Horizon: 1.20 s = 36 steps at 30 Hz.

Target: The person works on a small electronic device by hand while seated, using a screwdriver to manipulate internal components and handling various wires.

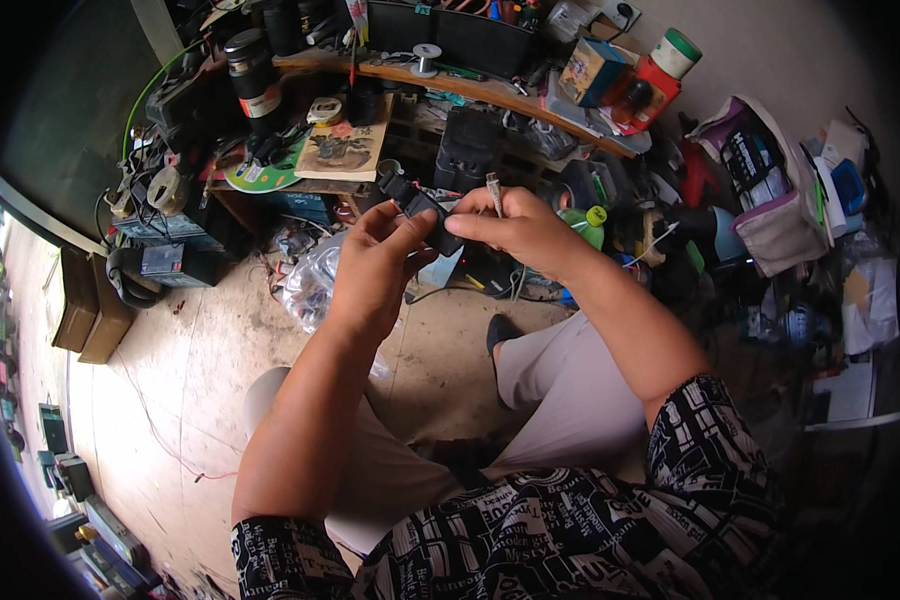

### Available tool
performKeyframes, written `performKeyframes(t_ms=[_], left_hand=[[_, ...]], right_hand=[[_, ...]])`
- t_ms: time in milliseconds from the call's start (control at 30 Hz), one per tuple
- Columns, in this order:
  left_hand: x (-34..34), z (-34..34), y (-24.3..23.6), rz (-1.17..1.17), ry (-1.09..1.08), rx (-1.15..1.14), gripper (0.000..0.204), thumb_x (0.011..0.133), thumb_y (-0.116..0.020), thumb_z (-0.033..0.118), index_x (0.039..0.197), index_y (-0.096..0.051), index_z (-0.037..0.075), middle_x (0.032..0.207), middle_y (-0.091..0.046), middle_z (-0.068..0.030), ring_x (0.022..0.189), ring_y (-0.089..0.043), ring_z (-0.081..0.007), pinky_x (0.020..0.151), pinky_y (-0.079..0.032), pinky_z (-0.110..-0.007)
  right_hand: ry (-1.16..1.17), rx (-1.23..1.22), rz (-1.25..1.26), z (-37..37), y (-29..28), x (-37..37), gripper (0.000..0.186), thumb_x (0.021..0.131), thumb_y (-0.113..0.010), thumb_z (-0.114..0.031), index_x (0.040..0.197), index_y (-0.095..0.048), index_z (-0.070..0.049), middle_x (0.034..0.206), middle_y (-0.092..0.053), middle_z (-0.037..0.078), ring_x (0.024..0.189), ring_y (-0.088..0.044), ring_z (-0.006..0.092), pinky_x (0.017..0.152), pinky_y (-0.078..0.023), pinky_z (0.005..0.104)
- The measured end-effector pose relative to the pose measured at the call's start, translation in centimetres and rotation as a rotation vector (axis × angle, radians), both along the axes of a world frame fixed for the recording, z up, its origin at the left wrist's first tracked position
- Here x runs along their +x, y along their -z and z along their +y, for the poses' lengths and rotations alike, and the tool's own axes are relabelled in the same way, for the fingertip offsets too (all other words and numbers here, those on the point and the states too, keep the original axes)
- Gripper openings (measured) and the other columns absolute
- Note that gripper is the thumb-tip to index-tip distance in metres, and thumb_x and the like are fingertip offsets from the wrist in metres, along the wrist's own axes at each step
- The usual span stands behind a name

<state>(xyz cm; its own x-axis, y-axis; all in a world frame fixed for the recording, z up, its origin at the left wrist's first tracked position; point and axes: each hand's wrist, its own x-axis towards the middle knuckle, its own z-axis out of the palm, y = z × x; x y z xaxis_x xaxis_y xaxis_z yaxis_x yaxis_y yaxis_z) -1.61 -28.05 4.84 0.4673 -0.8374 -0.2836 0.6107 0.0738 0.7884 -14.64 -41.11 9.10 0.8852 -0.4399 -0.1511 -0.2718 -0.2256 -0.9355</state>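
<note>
In front of me, at the middle of the view, a small black boxy device (436,226) is pinched between my hands. My left hand (382,258) closes on it with thumb and fingers. At its right side, the thumb of my right hand (515,228) presses against it, fingers curled. A slim pale piece with a metallic-looking end (493,188) sticks up from the right fingers; whether it is a cable plug or a tool tip I cannot tell. Behind the left fingertips a black part (398,188) shows, and I cannot tell whether it belongs to the device.
A cluttered curved wooden shelf (470,84) runs across the back, with a solder spool (426,60) on it. A dark thermos (253,82) and a booklet (342,150) stand at the left. A clear plastic bag (313,285) lies below; an open fabric bag (770,195) is right.
</note>
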Motion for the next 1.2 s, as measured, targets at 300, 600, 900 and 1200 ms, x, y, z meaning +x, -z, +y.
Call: performKeyframes(t_ms=[300, 600, 900, 1200], left_hand=[[-0.8, -0.1, -0.8, -0.039, 0.052, -0.026, 0.031, 0.081, -0.071, 0.009, 0.104, -0.050, 0.005, 0.090, -0.056, 0.0002, 0.082, -0.060, -0.0122, 0.075, -0.052, -0.027], [0.5, -0.3, 0.6, 0.045, -0.133, -0.047, 0.029, 0.079, -0.071, 0.005, 0.096, -0.047, 0.009, 0.082, -0.059, 0.0005, 0.075, -0.062, -0.0131, 0.070, -0.053, -0.026], [0.9, -0.5, 0.9, 0.183, -0.156, -0.056, 0.030, 0.079, -0.069, 0.002, 0.096, -0.045, 0.007, 0.087, -0.061, -0.0057, 0.076, -0.064, -0.0176, 0.077, -0.054, -0.030], [0.6, -0.7, 1.2, 0.300, -0.078, -0.070, 0.018, 0.082, -0.068, 0.006, 0.090, -0.052, 0.005, 0.090, -0.064, -0.0078, 0.079, -0.064, -0.0196, 0.074, -0.053, -0.029]], right_hand=[[-0.005, -0.025, -0.005, -0.8, -0.1, -0.5, 0.024, 0.084, -0.066, -0.026, 0.086, -0.063, -0.002, 0.068, -0.053, -0.004, 0.061, -0.045, 0.0044, 0.055, -0.036, 0.0220], [0.078, -0.631, -0.038, 0.5, -2.1, -1.4, 0.034, 0.091, -0.049, -0.031, 0.111, -0.041, -0.004, 0.088, -0.063, 0.018, 0.088, -0.061, 0.0367, 0.078, -0.046, 0.0417], [-0.106, -0.692, 0.149, 1.3, -1.8, -1.6, 0.020, 0.093, -0.049, -0.021, 0.103, -0.046, -0.004, 0.081, -0.060, 0.018, 0.076, -0.060, 0.0351, 0.064, -0.044, 0.0415], [-0.002, -0.730, 0.140, 1.8, -1.8, -1.7, 0.022, 0.089, -0.050, -0.022, 0.096, -0.049, -0.001, 0.076, -0.063, 0.018, 0.074, -0.062, 0.0373, 0.065, -0.047, 0.0447]])
